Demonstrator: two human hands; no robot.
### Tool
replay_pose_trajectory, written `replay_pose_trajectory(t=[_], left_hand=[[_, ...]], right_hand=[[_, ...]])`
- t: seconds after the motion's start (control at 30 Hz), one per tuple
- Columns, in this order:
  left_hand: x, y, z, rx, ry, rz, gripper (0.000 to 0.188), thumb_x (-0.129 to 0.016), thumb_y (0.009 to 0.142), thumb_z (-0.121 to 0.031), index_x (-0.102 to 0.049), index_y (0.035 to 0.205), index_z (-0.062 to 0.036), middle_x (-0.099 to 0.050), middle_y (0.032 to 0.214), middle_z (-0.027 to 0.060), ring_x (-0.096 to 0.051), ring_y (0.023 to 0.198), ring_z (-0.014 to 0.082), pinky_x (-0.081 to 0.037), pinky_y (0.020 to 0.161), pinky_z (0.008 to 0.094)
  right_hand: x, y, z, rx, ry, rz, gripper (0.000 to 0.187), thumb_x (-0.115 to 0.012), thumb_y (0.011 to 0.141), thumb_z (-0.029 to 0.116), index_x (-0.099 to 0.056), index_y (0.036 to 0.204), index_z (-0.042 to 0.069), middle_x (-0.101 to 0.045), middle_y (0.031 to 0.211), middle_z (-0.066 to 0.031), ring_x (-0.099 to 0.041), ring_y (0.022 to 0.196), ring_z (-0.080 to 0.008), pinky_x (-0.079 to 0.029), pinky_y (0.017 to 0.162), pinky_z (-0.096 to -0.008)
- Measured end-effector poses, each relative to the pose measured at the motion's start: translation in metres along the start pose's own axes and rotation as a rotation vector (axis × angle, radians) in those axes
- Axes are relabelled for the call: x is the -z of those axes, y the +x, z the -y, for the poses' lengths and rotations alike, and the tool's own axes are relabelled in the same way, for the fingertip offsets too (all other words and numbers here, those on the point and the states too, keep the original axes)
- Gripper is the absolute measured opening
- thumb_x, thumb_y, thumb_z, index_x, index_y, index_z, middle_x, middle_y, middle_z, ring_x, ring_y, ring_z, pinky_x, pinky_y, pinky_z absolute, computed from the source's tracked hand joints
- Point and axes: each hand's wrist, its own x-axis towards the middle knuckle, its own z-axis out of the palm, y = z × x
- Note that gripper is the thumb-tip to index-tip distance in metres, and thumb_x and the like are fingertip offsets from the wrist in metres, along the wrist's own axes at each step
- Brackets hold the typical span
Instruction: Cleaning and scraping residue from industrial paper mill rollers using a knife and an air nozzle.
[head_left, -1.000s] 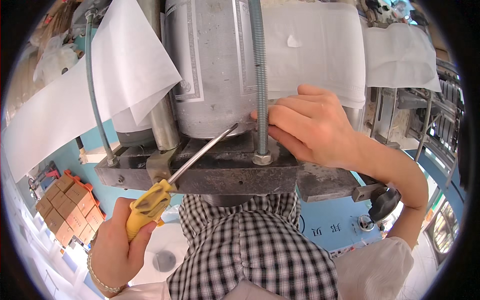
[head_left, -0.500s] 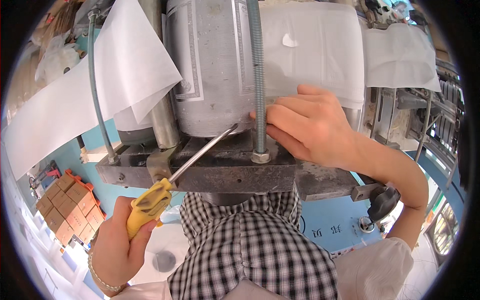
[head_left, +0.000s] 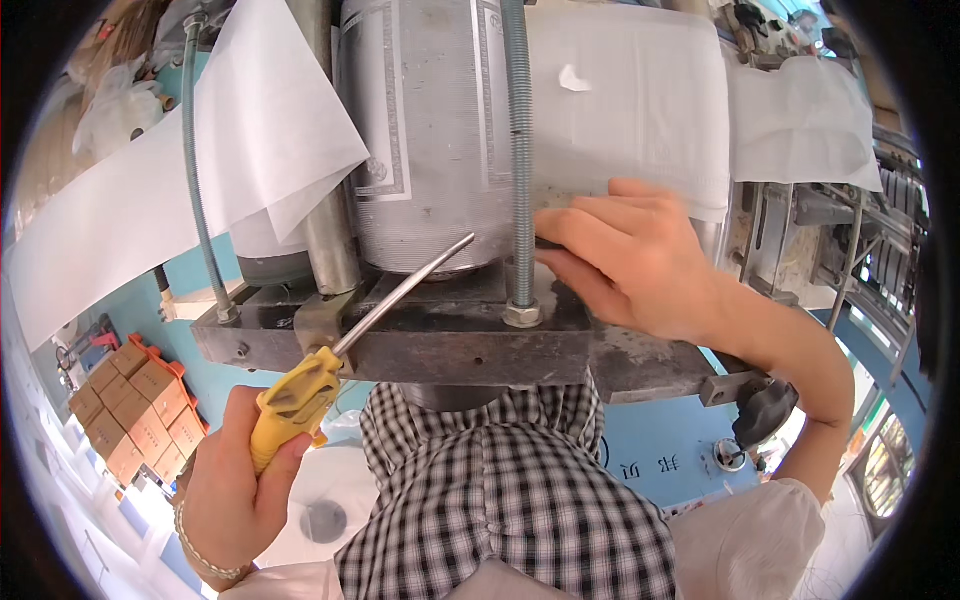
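A yellow-handled screwdriver is gripped in the left hand, its metal shaft slanted over a dark metal block toward the lower end of a gray roller. The right hand is held just beside a threaded rod, fingers curled; whether anything is pinched cannot be told.

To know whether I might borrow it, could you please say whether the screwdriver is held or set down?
The screwdriver is held: the left hand grips its yellow handle.
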Motion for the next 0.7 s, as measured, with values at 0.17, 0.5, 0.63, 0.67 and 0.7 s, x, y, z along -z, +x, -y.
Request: replay_pose_trajectory(t=[0.17, 0.5, 0.63, 0.67, 0.7], left_hand=[[0.0, -0.0026, 0.0057, -0.023, 0.006, 0.032, 0.027, -0.064, 0.094, -0.009, -0.048, 0.113, 0.0019, -0.069, 0.081, 0.0146, -0.066, 0.065, 0.032, -0.049, 0.059, 0.0352], [0.0021, -0.0004, 0.0032, -0.018, 0.017, 0.073, 0.029, -0.065, 0.093, -0.009, -0.05, 0.116, 0.0007, -0.069, 0.078, 0.015, -0.067, 0.065, 0.0324, -0.05, 0.059, 0.0346], [0.0043, -0.0011, 0.0046, -0.002, -0.01, 0.103, 0.028, -0.065, 0.093, -0.009, -0.051, 0.115, 0.0001, -0.069, 0.076, 0.0149, -0.067, 0.063, 0.0327, -0.05, 0.058, 0.0345], [0.0039, -0.0015, 0.0049, -0.011, 0.006, 0.089, 0.028, -0.065, 0.092, -0.009, -0.051, 0.115, 0.0, -0.068, 0.075, 0.0146, -0.067, 0.063, 0.0328, -0.049, 0.058, 0.0345], [0.0036, -0.0019, 0.0052, -0.02, 0.021, 0.076, 0.028, -0.065, 0.092, -0.009, -0.051, 0.115, -0.0001, -0.068, 0.074, 0.0142, -0.067, 0.063, 0.0328, -0.049, 0.058, 0.0345]], right_hand=[[-0.0009, 0.005, -0.001, 0.029, 0.023, 0.027, 0.02, -0.074, 0.079, 0.008, -0.057, 0.089, 0.008, -0.059, 0.071, -0.0028, -0.059, 0.063, -0.0235, -0.04, 0.059, -0.0352], [-0.0007, 0.0073, -0.0016, 0.046, -0.014, 0.025, 0.019, -0.074, 0.079, 0.009, -0.057, 0.086, 0.008, -0.057, 0.07, -0.0038, -0.057, 0.06, -0.0246, -0.038, 0.057, -0.0355], [-0.0026, 0.0063, -0.0018, 0.029, 0.062, 0.004, 0.018, -0.074, 0.079, 0.009, -0.056, 0.085, 0.008, -0.056, 0.07, -0.0042, -0.057, 0.059, -0.0249, -0.038, 0.056, -0.0358], [-0.0015, 0.0068, -0.0013, 0.028, 0.048, 0.01, 0.019, -0.074, 0.079, 0.009, -0.056, 0.084, 0.008, -0.056, 0.069, -0.0042, -0.056, 0.059, -0.025, -0.038, 0.056, -0.0357], [-0.0007, 0.0072, -0.0009, 0.028, 0.034, 0.016, 0.019, -0.074, 0.079, 0.009, -0.056, 0.084, 0.008, -0.056, 0.069, -0.0043, -0.056, 0.058, -0.025, -0.038, 0.056, -0.0356]])
